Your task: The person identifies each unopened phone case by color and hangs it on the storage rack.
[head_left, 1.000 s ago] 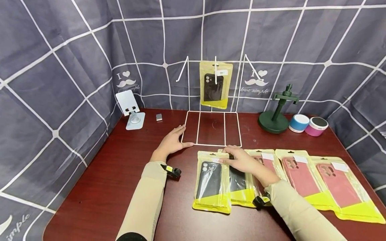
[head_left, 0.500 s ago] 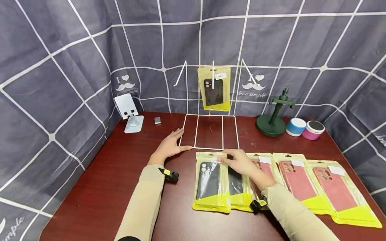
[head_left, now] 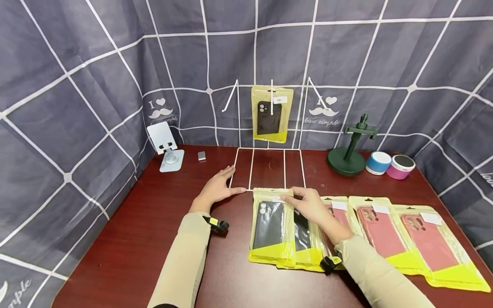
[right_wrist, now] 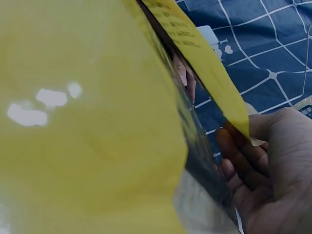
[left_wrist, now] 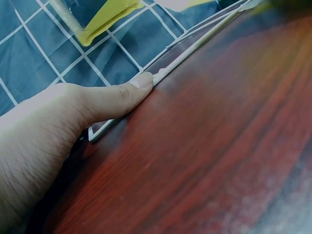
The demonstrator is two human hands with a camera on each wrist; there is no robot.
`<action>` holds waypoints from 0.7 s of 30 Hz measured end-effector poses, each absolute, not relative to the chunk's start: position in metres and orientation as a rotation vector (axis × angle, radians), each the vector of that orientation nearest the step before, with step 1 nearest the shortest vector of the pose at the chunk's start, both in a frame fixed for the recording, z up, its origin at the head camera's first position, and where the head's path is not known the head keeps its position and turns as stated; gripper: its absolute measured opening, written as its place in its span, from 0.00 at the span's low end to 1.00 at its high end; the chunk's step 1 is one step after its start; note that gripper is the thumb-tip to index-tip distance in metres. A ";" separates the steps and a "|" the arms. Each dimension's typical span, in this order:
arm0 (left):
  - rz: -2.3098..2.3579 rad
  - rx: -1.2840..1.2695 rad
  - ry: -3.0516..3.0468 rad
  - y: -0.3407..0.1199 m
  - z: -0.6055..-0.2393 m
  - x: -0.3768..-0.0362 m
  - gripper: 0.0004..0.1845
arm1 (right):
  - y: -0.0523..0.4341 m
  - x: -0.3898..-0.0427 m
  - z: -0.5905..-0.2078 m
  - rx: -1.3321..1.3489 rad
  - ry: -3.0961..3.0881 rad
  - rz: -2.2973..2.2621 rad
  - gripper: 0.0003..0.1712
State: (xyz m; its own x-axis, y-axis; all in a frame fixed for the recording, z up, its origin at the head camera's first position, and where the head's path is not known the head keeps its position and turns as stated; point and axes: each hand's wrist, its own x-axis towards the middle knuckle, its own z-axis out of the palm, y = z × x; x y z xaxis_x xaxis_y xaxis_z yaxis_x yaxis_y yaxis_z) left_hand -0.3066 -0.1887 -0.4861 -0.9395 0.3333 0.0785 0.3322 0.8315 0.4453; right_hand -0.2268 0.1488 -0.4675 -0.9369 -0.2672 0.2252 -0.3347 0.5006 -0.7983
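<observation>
My left hand [head_left: 215, 188] rests at the front left corner of a white wire display rack [head_left: 285, 169], fingers and thumb spread. In the left wrist view the thumb [left_wrist: 122, 97] presses along the front wire. My right hand [head_left: 312, 207] pinches the upper right edge of a clear-and-yellow bag holding a black phone case [head_left: 268, 229]. In the right wrist view the bag's edge [right_wrist: 226, 100] lies between thumb and fingers, its top raised off the table. Beneath and to its right lies another bagged black phone case [head_left: 302, 235], partly covered by the held bag and hand.
One bagged black case [head_left: 269, 117] hangs on the rack's middle hook; the side hooks [head_left: 231, 96] stick out on either side. Bagged pink cases [head_left: 381, 229] overlap at right. A white stand [head_left: 171, 160], green stand [head_left: 346, 160] and two small round speakers [head_left: 378, 162] stand behind.
The right hand has raised the top of the held bag slightly, shifting it away from me and a little right. The left hand stays on the rack. The hanging bag has swung a little.
</observation>
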 end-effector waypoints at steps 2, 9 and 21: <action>0.738 0.545 3.004 -0.189 -0.486 -0.306 0.59 | 0.149 -0.228 -0.468 0.487 -2.633 1.476 0.26; 0.725 0.536 3.015 -0.188 -0.484 -0.308 0.59 | 0.147 -0.229 -0.466 0.358 -2.559 1.679 0.31; 0.745 0.523 3.001 -0.189 -0.486 -0.307 0.58 | 0.147 -0.228 -0.458 0.244 -2.210 2.355 0.24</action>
State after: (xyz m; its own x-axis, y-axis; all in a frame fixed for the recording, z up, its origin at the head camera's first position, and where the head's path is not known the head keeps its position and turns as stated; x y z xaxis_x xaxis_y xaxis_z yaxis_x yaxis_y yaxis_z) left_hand -0.3073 -0.1889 -0.4861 -0.9444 0.3204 0.0739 0.3178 0.8314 0.4558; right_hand -0.2280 0.1467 -0.4578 -0.9839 -0.1732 0.0432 -0.0321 -0.0662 -0.9973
